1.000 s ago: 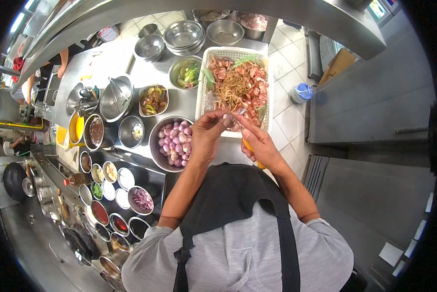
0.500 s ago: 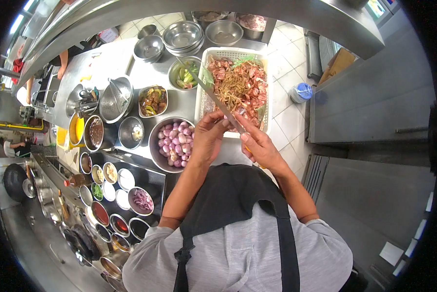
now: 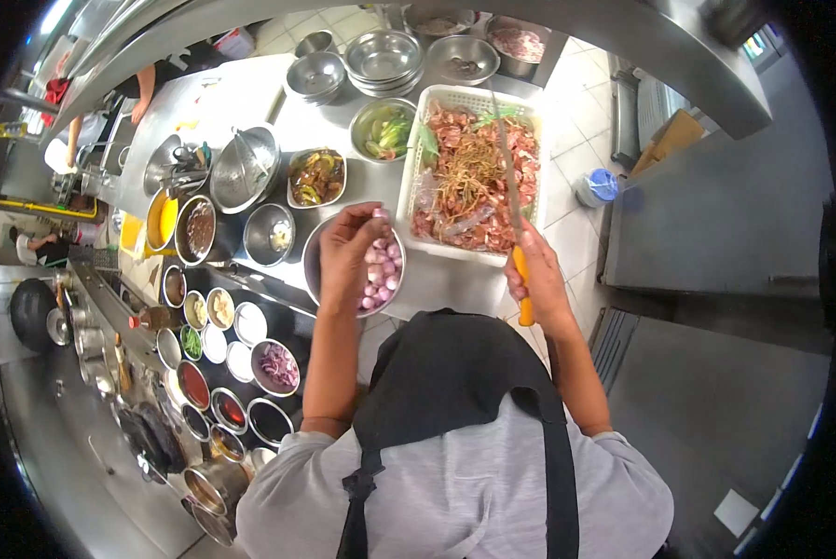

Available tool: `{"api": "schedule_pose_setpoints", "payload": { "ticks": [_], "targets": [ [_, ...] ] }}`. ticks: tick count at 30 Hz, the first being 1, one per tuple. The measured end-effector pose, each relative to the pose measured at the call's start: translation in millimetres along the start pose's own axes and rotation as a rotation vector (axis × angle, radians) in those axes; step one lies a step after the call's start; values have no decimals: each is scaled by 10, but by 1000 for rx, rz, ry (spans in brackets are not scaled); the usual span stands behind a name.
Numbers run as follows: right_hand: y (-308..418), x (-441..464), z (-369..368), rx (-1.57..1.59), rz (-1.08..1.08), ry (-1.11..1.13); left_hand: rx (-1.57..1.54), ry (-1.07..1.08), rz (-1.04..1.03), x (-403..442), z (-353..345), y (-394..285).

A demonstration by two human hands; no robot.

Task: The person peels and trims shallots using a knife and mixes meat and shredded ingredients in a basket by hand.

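Over the metal bowl (image 3: 314, 270) of peeled shallots (image 3: 382, 276), my left hand (image 3: 351, 244) pinches a single shallot (image 3: 380, 214) between thumb and fingers. My right hand (image 3: 541, 270) is wrapped round the orange handle of a knife (image 3: 509, 177), whose long blade points away from me over the right part of a white plastic basket (image 3: 409, 200). That basket holds chopped meat (image 3: 451, 140) with thin brown roots (image 3: 474, 170) on top. My hands are well apart.
Beyond the bowl are a dish of dark food (image 3: 316, 178), a bowl of greens (image 3: 383, 130) and stacked metal bowls (image 3: 383, 58). Sauce and ingredient containers (image 3: 194, 384) fill the left side. A co-worker's hand (image 3: 142, 110) shows at the upper left.
My hands have separated. The left moved left over the shallot bowl with a shallot, and the right moved right with the knife, its blade now pointing straight away. The whole view has shifted slightly.
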State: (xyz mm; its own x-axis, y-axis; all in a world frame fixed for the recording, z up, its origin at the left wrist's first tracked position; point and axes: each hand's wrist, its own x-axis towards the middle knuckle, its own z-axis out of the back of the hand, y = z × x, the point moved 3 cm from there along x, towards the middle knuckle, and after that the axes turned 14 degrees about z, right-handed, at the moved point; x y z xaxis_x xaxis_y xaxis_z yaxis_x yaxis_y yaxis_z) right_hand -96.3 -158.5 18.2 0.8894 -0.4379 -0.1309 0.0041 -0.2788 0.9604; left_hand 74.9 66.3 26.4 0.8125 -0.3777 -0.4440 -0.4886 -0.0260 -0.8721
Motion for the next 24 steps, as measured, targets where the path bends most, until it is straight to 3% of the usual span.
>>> {"api": "schedule_pose_setpoints", "payload": {
  "ticks": [4,8,11,12,14,16,18,20,24],
  "targets": [
    [-136,11,84,161,-50,-9,-1,-61,-68,91,552,54],
    [-192,33,123,165,-58,21,305,-177,-107,0,771,70],
    [-201,59,139,150,-47,48,788,-330,-123,19,899,167],
    [-190,55,138,145,-45,43,784,-323,-123,40,889,223],
    [-173,71,113,189,-74,43,999,-466,-502,56,844,251],
    [-149,66,82,231,-63,57,929,-488,-558,1,591,206],
    [-110,70,49,274,-66,76,658,-279,-439,1,278,188],
    [-194,96,69,257,-64,94,704,-140,-255,54,-81,230],
    [-183,107,24,248,-73,100,126,305,-10,63,-925,193]
  ]
}}
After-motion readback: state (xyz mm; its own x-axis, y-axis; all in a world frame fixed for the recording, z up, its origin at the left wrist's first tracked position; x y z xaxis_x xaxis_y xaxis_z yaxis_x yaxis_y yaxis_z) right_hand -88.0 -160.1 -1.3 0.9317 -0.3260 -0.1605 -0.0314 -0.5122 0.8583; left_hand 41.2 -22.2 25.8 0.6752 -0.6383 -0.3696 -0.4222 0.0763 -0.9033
